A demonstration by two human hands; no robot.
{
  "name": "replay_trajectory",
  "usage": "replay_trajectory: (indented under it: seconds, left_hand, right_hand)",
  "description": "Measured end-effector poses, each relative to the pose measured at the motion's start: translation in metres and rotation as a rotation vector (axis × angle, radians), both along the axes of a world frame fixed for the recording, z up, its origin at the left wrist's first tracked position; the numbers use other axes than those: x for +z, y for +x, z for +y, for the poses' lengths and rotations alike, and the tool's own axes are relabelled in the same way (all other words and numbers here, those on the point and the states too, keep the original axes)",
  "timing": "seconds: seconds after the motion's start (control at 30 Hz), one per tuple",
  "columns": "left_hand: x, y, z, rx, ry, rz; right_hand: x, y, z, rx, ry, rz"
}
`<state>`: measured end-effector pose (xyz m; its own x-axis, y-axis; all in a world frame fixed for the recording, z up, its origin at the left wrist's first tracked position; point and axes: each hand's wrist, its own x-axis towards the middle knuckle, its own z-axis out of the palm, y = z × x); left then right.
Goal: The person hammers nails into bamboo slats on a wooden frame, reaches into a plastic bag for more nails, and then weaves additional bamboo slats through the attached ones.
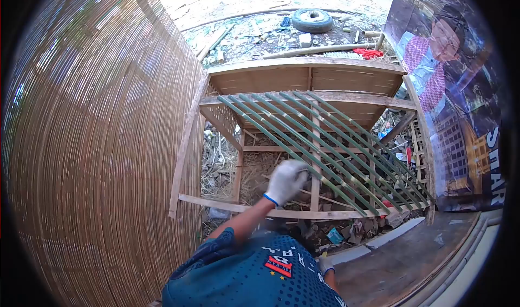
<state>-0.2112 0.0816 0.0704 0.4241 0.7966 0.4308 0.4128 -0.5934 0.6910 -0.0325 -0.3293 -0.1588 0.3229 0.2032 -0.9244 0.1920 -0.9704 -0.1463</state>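
My left hand (286, 182), in a white glove with a blue cuff, is over the front middle of a wooden frame (249, 210). It is beside the leftmost green bamboo strips (290, 149); its fingers are blurred, and whether it touches a strip cannot be made out. Several such strips lie slantwise and roughly parallel across the frame, from its back rail to its front rail. My right hand (325, 265), also gloved, shows only partly at the bottom beside the blue shirt. Its fingers are mostly hidden, with a small yellowish thing near them.
A tall bamboo-slat screen (103, 144) stands on the left, and a printed banner (455, 106) hangs on the right. Beyond the frame lie a tire (312, 21) and a red cloth (368, 53). Rubble and straw cover the ground below. A board (401, 258) is at lower right.
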Motion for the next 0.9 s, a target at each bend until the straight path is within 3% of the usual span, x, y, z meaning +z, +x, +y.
replay_trajectory:
  seconds: [0.03, 0.07, 0.17, 0.2, 0.3, 0.43, 0.6, 0.7, 0.73, 0.8, 0.9]
  left_hand:
    - [-0.016, -0.022, 0.026, 0.139, 0.030, -0.002]
    - [-0.014, -0.045, 0.047, 0.273, -0.060, 0.019]
    - [-0.061, -0.123, 0.138, 0.561, -0.107, 0.053]
    - [-0.060, -0.145, 0.165, 0.653, -0.160, 0.105]
    - [-0.089, -0.205, 0.250, 0.830, 0.022, 0.081]
    - [-0.084, -0.237, 0.324, 0.796, -0.052, 0.166]
    - [-0.076, -0.234, 0.357, 0.866, -0.164, 0.448]
    - [-0.083, -0.236, 0.385, 0.855, -0.253, 0.609]
    - [-0.079, -0.236, 0.390, 0.828, -0.268, 0.623]
    - [-0.092, -0.242, 0.417, 0.756, -0.418, 0.665]
    - [-0.086, -0.251, 0.423, 0.639, -0.338, 0.596]
  right_hand:
    - [-0.019, -0.006, -0.009, 0.056, 0.013, -0.010]
    - [0.001, -0.013, -0.003, 0.361, 0.030, 0.013]
    - [-0.020, -0.040, -0.017, 0.270, 0.093, 0.036]
    - [-0.060, -0.047, -0.038, 0.325, 0.125, 0.002]
    - [-0.045, -0.072, -0.017, 0.255, 0.044, 0.023]
    - [-0.032, -0.097, 0.011, 0.189, -0.026, 0.041]
    - [-0.028, -0.107, 0.037, 0.095, -0.094, 0.065]
    - [-0.054, -0.110, 0.026, -0.108, -0.132, 0.034]
    - [-0.018, -0.113, 0.059, 0.184, -0.096, -0.116]
    - [0.059, -0.133, 0.127, 0.025, -0.060, -0.101]
    - [0.075, -0.139, 0.148, -0.017, -0.069, -0.101]
